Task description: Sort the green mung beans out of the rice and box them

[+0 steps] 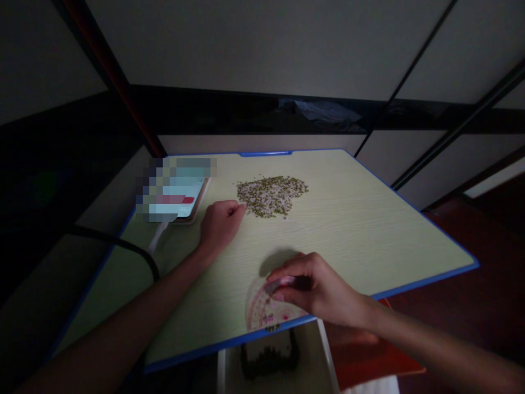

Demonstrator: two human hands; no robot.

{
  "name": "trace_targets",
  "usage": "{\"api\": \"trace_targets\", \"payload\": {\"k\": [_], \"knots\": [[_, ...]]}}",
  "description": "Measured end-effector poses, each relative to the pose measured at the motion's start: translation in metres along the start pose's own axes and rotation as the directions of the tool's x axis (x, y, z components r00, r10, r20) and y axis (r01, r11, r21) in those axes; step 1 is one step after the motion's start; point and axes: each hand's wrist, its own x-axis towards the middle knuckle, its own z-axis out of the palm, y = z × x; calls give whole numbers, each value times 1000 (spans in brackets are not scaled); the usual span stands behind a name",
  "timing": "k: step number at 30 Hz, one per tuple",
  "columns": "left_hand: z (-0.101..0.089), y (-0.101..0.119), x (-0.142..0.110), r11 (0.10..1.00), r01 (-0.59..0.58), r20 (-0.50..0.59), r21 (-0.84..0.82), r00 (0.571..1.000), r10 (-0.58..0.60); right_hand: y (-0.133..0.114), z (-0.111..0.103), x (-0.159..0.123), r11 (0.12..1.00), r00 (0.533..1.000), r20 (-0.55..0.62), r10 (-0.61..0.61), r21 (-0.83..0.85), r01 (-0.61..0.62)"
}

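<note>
My right hand [324, 290] pinches a clear half-round protractor [256, 303] with pink markings. The protractor lies near the table's front edge, and a few small greenish grains [272, 328] sit at its straight side. On the table's far half spreads a thin patch of small green beans [273, 194], with a pale pinkish tone between them. My left hand [221, 221] rests on the table as a loose fist, its thumb side close to the patch's left edge. Nothing shows in that fist. Below the front edge, an open pale box [324, 355] holds a dark heap of similar grains [270, 361].
The pale tabletop [369, 230] has a blue rim. At its left lies a lit phone [180, 202], partly blurred out, with a white cable [158, 238]. A black curved bar [123, 241] crosses the left edge. Cabinet panels [254, 49] stand behind; an orange-red sheet [369, 355] lies lower right.
</note>
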Motion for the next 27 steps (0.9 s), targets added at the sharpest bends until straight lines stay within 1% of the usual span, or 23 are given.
{"api": "trace_targets", "payload": {"k": [8, 11, 13, 20, 27], "knots": [[1, 0, 1, 1000, 1, -1, 6, 1000, -1, 2, 1, 0, 998, 1000, -8, 24, 58, -24], [0, 0, 0, 1000, 6, -1, 5, 1000, -6, 1, 1, -1, 998, 1000, 8, 21, 62, -21], [0, 0, -1, 1000, 6, 0, 4, 1000, -6, 0, 0, -1, 999, 1000, 29, 0, 43, -1], [1, 0, 1, 1000, -2, -1, -3, 1000, 2, 1, -1, -2, 988, 991, 80, -104, -109, 113], [1, -1, 1, 1000, -3, -4, -2, 1000, 3, 0, -1, -2, 980, 990, 73, -123, -148, 132]]}}
